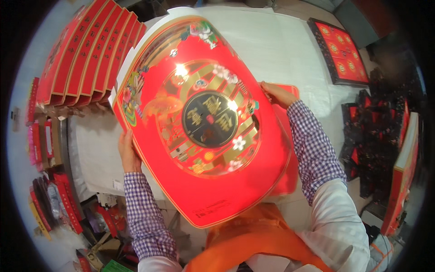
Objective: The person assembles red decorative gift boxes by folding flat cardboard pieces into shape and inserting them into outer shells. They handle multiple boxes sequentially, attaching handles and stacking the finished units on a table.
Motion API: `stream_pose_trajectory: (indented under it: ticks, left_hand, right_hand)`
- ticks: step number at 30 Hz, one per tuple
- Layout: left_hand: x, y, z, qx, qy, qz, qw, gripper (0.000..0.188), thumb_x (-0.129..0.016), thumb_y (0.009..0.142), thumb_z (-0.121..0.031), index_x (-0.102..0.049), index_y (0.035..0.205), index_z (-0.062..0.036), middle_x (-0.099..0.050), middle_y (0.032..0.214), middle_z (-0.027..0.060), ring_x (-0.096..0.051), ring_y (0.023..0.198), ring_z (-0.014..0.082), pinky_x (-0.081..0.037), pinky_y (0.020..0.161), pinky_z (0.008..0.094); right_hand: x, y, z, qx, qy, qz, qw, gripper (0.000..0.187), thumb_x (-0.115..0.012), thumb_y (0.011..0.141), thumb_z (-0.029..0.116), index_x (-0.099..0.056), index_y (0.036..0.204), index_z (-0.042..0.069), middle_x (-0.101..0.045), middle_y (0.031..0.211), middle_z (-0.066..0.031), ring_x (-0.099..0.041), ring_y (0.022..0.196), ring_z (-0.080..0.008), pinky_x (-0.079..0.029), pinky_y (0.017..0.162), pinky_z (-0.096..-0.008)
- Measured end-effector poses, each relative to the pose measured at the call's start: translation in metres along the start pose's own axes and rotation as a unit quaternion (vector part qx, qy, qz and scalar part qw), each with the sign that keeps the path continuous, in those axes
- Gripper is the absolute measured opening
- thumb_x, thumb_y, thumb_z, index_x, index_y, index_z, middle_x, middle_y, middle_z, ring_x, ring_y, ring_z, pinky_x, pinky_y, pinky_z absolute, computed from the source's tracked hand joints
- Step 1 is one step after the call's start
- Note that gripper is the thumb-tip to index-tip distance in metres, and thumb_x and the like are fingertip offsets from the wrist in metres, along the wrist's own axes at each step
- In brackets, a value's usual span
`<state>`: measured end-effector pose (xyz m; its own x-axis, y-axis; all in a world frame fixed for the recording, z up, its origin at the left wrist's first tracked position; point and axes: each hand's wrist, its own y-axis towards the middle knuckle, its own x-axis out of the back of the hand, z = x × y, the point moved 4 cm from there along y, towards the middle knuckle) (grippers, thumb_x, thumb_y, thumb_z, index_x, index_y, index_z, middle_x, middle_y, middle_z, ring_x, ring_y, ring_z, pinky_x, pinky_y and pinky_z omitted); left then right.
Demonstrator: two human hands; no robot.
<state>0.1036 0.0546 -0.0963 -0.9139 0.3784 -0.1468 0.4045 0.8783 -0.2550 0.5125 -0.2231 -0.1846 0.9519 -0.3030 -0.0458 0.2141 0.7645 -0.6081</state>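
Lid: I see a large red box lid (204, 122) with a gold and black round emblem, held up above the white worktop (281, 45), printed face toward the camera.
Long axis: I read it running from upper left to lower right, the lid tilted, its white-edged top corner pointing away from me.
Left hand: my left hand (128, 153) grips the lid's left edge, fingers curled behind it.
Right hand: my right hand (277, 93) grips the right edge, thumb on the rim.
Hidden: the lid covers most of the worktop in front of me and all but the edge of a red piece (290, 177) lying beneath it.
Surroundings: a row of red flat boxes (86, 54) leans at upper left; a tray of red squares (342, 52) lies at upper right; dark boxes (376, 136) at right are hard to make out.
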Motion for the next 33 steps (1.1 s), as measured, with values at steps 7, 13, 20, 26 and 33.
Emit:
stream_pose_trajectory:
  ticks: [7,13,20,26,33]
  left_hand:
    - [0.052,-0.053,0.115,0.087,0.021,-0.045,0.995,0.044,-0.065,0.093,-0.031,-0.052,0.118,0.0029,-0.060,0.113,0.0113,-0.060,0.100,0.0166,-0.052,0.086,0.0307]
    - [0.009,-0.123,0.098,0.181,0.021,-0.035,0.983,0.050,-0.065,0.092,-0.035,-0.048,0.122,0.0015,-0.059,0.115,0.0103,-0.059,0.102,0.0164,-0.050,0.088,0.0300]
    - [0.004,-0.234,0.099,0.289,-0.042,-0.042,0.955,0.058,-0.063,0.095,-0.030,-0.039,0.136,0.0034,-0.057,0.124,0.0153,-0.059,0.108,0.0178,-0.050,0.091,0.0310]
    - [0.010,-0.231,0.131,0.312,0.018,-0.038,0.949,0.059,-0.065,0.093,-0.023,-0.037,0.137,0.0052,-0.057,0.123,0.0167,-0.060,0.107,0.0187,-0.052,0.089,0.0318]
    - [0.010,-0.219,0.157,0.270,0.176,-0.072,0.944,0.058,-0.073,0.087,-0.024,-0.043,0.128,0.0055,-0.060,0.117,0.0178,-0.062,0.099,0.0205,-0.053,0.083,0.0317]
  right_hand:
    - [-0.043,-0.115,-0.039,0.039,-0.109,-0.059,0.991,0.084,-0.053,0.095,0.047,-0.015,0.153,-0.001,-0.029,0.154,-0.0190,-0.028,0.143,-0.0273,-0.022,0.116,-0.0375]
    - [-0.039,-0.137,-0.073,0.049,0.038,-0.046,0.997,0.083,-0.048,0.097,0.052,-0.016,0.153,0.000,-0.023,0.158,-0.0146,-0.022,0.146,-0.0244,-0.018,0.118,-0.0354]
    - [-0.030,-0.152,-0.134,-0.021,0.165,-0.031,0.986,0.072,-0.040,0.101,0.051,-0.019,0.153,0.004,-0.023,0.158,-0.0081,-0.022,0.145,-0.0210,-0.019,0.118,-0.0346]
    - [-0.041,-0.150,-0.152,-0.039,0.200,-0.038,0.978,0.068,-0.038,0.103,0.047,-0.019,0.154,0.006,-0.020,0.160,-0.0073,-0.021,0.146,-0.0208,-0.019,0.118,-0.0345]
    - [-0.036,-0.162,-0.130,-0.076,0.108,-0.017,0.991,0.083,-0.050,0.095,0.054,-0.019,0.154,0.004,-0.025,0.158,-0.0112,-0.027,0.143,-0.0235,-0.025,0.115,-0.0386]
